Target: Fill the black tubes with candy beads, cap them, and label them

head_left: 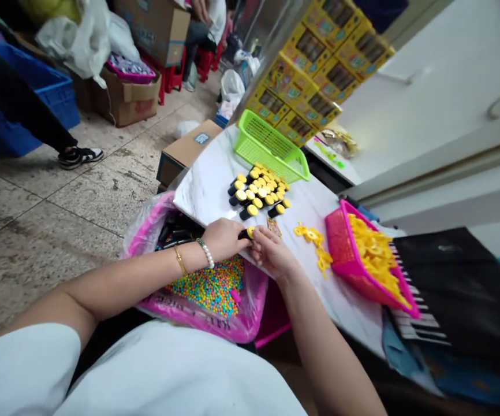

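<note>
My left hand is closed round a small black tube with a yellow cap, held just above the white table. My right hand pinches at the tube's yellow cap end, fingers pressed together. Below both hands lies a pink bag-lined bin of small coloured candy beads. A cluster of several finished black tubes with yellow caps stands on the table beyond my hands. Loose yellow caps lie to the right.
A pink basket full of yellow caps sits at right, a green basket farther back. Stacked yellow boxes rise behind. A black tray lies at far right. Cardboard boxes, a blue crate and another person's leg occupy the floor at left.
</note>
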`<state>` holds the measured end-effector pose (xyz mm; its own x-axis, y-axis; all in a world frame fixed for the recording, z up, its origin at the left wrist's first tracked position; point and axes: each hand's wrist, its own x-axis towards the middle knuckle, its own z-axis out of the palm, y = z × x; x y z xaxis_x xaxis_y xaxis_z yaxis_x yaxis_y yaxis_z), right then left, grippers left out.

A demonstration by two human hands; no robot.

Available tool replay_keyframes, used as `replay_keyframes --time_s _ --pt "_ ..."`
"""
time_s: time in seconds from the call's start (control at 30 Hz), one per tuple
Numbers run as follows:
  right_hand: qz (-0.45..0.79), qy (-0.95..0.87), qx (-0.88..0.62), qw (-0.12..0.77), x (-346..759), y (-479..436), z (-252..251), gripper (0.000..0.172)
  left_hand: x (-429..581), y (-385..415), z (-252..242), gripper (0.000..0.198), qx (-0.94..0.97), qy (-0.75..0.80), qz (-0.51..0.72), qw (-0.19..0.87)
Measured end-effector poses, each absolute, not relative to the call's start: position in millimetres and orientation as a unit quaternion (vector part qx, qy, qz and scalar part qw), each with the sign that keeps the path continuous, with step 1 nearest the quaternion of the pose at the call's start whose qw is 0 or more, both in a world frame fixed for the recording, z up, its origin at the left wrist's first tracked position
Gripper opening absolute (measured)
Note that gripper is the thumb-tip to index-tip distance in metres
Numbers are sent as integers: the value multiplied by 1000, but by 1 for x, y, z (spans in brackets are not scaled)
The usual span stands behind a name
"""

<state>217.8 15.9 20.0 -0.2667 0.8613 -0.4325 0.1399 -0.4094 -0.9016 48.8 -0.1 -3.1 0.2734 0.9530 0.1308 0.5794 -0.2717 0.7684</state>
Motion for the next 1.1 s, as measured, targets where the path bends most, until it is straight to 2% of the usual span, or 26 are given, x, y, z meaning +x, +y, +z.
replay_keyframes --time_s 0.17,0.33,0.7,0.87,0.97,1.1 --pt "659 -450 -539 269 222 17 18 49 57 -9 -3 40 730 551 293 277" --pt "633 -451 -581 242 215 17 18 47 61 -13 -3 34 743 550 265 273" --pt "550 -480 -632 261 206 16 19 43 52 -4 -8 32 726 552 282 297" --pt "576 -483 -591 292 212 8 12 50 54 -9 -15 34 727 559 294 270" --pt "589 -483 -566 316 219 8 10 47 51 -6 -20 33 735 531 319 276" --pt "638 -477 -530 289 227 13 13 43 44 -1 -19 32 741 477 381 280"
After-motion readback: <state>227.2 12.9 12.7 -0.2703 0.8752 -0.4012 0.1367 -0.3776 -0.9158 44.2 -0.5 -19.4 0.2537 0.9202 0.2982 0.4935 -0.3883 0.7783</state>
